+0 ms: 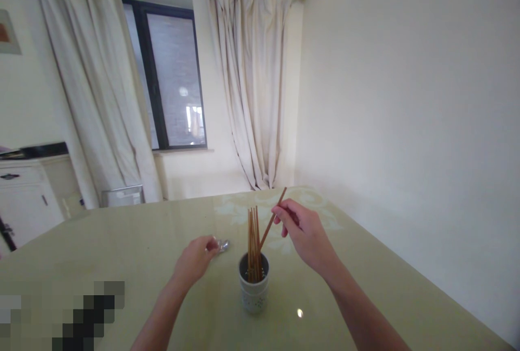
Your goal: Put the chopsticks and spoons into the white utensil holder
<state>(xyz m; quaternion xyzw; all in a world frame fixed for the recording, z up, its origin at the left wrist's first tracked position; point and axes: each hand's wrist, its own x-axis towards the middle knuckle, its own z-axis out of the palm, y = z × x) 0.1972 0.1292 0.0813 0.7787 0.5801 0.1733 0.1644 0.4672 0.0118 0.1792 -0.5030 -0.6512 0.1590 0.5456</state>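
A white cup with a dark inside and a dotted pattern low on its wall [254,303] stands upright on the table. Several brown wooden chopsticks [252,232] rise out of it in a bunch. To the right of the cup, my right hand [303,229] pinches one chopstick [268,227] between thumb and fingers. That chopstick leans to the right, its lower end meeting the bunch just above the cup's rim. Left of the cup, my left hand [195,259] is closed with its fingertips at a small shiny silvery thing [223,245], whose kind I cannot make out.
The pale green, glossy tabletop [122,248] has a light floral pattern near its far edge. A bare wall [406,123] runs along the right side. Beyond the table are curtains [255,69], a dark-framed window [174,75] and a white cabinet [24,194].
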